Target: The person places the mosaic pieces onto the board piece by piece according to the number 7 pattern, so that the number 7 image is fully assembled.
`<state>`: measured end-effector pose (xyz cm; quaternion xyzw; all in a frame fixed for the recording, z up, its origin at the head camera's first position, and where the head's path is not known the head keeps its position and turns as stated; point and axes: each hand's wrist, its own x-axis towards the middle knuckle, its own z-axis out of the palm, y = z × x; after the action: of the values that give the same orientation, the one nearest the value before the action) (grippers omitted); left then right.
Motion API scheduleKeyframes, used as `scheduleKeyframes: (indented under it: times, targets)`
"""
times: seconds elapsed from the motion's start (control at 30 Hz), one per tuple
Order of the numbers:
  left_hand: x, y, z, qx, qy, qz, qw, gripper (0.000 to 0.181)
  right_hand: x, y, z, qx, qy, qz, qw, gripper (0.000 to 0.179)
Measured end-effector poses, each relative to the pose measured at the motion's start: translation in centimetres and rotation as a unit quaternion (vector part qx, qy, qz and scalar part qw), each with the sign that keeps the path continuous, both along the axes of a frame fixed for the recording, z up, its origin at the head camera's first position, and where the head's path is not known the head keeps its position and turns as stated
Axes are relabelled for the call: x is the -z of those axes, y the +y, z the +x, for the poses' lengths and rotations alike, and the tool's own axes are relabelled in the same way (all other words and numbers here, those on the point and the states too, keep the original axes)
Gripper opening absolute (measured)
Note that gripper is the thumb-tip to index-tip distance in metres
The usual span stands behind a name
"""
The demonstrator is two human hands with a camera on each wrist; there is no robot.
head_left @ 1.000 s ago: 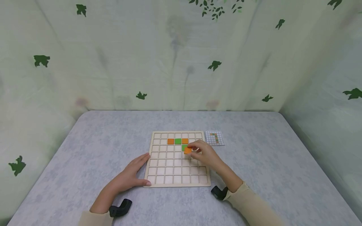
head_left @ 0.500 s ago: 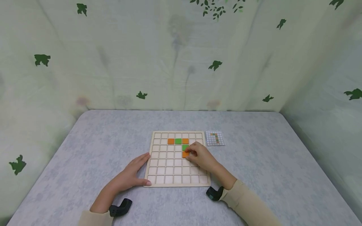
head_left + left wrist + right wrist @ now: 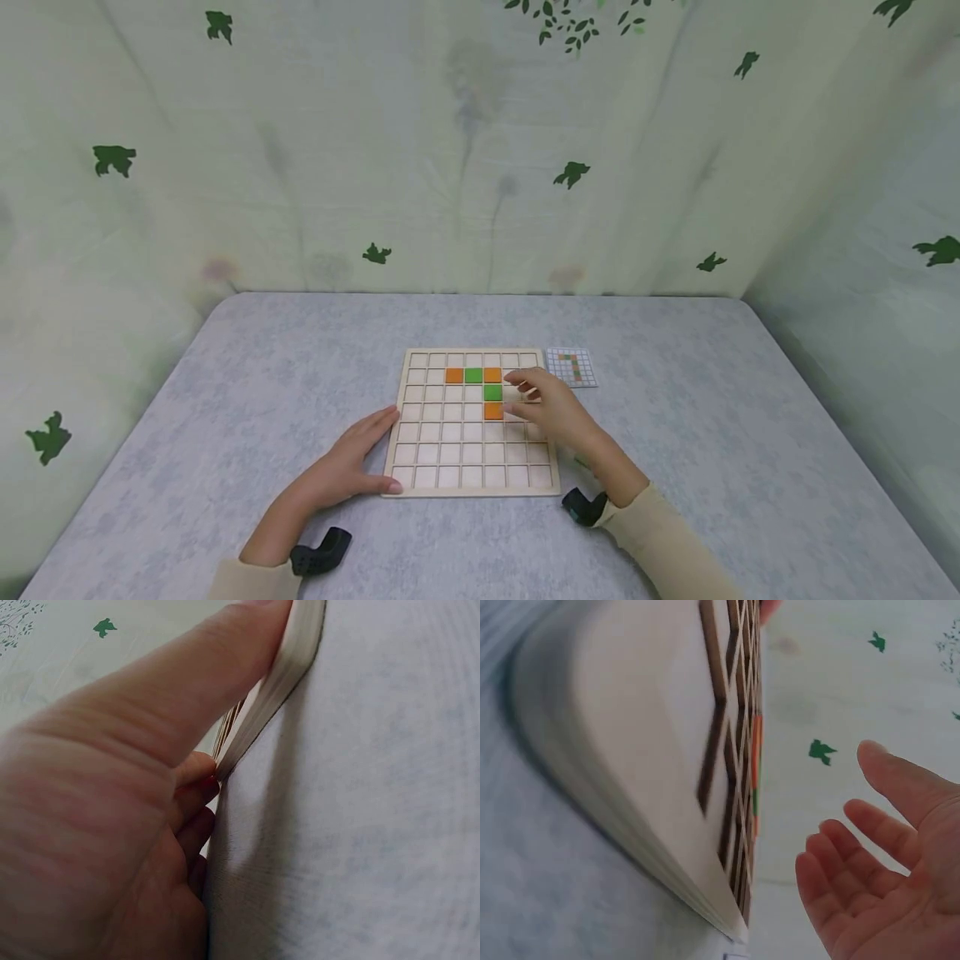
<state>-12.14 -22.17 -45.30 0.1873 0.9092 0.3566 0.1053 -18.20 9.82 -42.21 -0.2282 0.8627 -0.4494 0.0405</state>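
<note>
A light wooden grid board point(image 3: 471, 492) lies on the table. Its second row from the back bears an orange tile point(image 3: 454, 376), a green tile point(image 3: 473, 376) and another orange tile point(image 3: 492, 376). Below that last one sit a green tile point(image 3: 492, 392) and an orange tile point(image 3: 493, 411), each in its own square. My left hand point(image 3: 348, 467) rests against the board's left edge, fingers extended, thumb on the front left corner. Just right of the tiles hovers my right hand point(image 3: 555, 408), thumb and fingers parted; the right wrist view shows nothing in it.
A small pattern card point(image 3: 572, 367) lies beside the board's back right corner, showing a similar hooked line of orange and green squares. Grey-blue table surface point(image 3: 300, 350) surrounds the board. A pale curtain point(image 3: 480, 167) hangs behind it.
My right hand lowered the orange tile into the square below the green one, let it go, and drew back up and to the right. The left hand stayed put.
</note>
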Motion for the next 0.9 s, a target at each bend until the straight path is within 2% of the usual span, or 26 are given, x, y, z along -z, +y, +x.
scheduleKeyframes:
  times: [0.1, 0.3, 0.43, 0.6, 0.73, 0.9]
  targets:
    - [-0.1, 0.0, 0.0, 0.001, 0.0, 0.001, 1.0, 0.106, -0.8, 1.3, 0.4, 0.013, 0.027, 0.008, 0.9995, 0.045]
    - [-0.1, 0.0, 0.0, -0.002, -0.003, 0.001, 1.0, 0.106, -1.5, 4.0, 1.8, 0.041, 0.051, 0.031, 0.9974, 0.051]
    - [-0.2, 0.0, 0.1, -0.001, -0.001, 0.001, 1.0, 0.106, -1.3, 5.7, 3.0, 0.045, 0.066, 0.035, 0.9962, 0.054]
    - [-0.2, 0.0, 0.0, -0.002, 0.002, 0.001, 1.0, 0.106, -0.3, 7.4, 4.3, 0.041, 0.071, 0.038, 0.9959, 0.056]
    - [-0.1, 0.0, 0.0, -0.004, 0.005, -0.003, 1.0, 0.107, 0.6, 8.3, 4.9, 0.027, 0.054, 0.052, 0.9968, 0.059]
    - [0.1, 0.0, 0.0, -0.005, 0.004, -0.001, 1.0, 0.107, 1.8, 9.0, 5.4, 0.025, -0.011, 0.08, 0.9964, 0.061]
